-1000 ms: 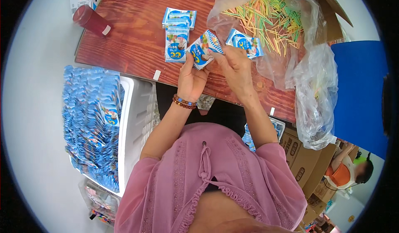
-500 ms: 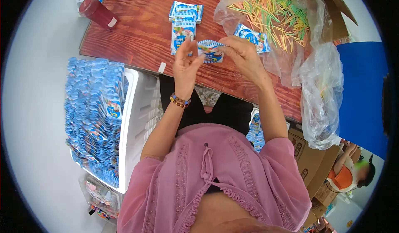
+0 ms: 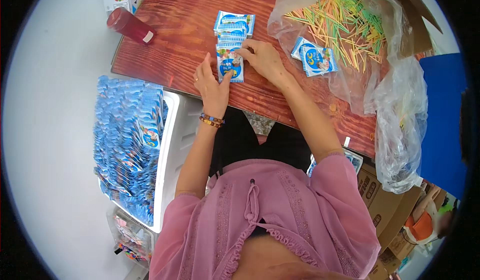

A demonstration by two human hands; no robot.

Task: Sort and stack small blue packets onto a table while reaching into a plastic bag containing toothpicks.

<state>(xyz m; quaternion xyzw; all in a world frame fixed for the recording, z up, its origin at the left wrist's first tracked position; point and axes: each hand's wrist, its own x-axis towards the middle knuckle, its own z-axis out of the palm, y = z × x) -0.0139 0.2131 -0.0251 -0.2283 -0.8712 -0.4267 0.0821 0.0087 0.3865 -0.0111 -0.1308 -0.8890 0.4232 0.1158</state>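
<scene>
Several small blue-and-white packets (image 3: 233, 29) lie overlapped in a row on the reddish wooden table. At the near end of this row is a packet (image 3: 229, 65) printed with a cartoon figure. My right hand (image 3: 266, 64) pinches its upper right edge between thumb and fingertips. My left hand (image 3: 212, 89) is open, fingers stretched along the packet's left side, with the thumb over its lower part. To the right, two more packets (image 3: 319, 61) overlap at the edge of a clear plastic bag (image 3: 285, 22). Thin pastel-coloured sticks (image 3: 336, 22) fill the spread bag.
A white bin (image 3: 172, 115) heaped with blue packets (image 3: 125, 145) stands left of the table. A red translucent jar (image 3: 131, 26) lies near the far left corner. Cardboard boxes (image 3: 377, 195) and a blue panel (image 3: 442, 115) stand at the right, with another person (image 3: 425, 222) beyond.
The packet that was between my hands now appears beside the other one at the bag's edge. Both hands have come to the row's near packet. The whole view has shifted slightly.
</scene>
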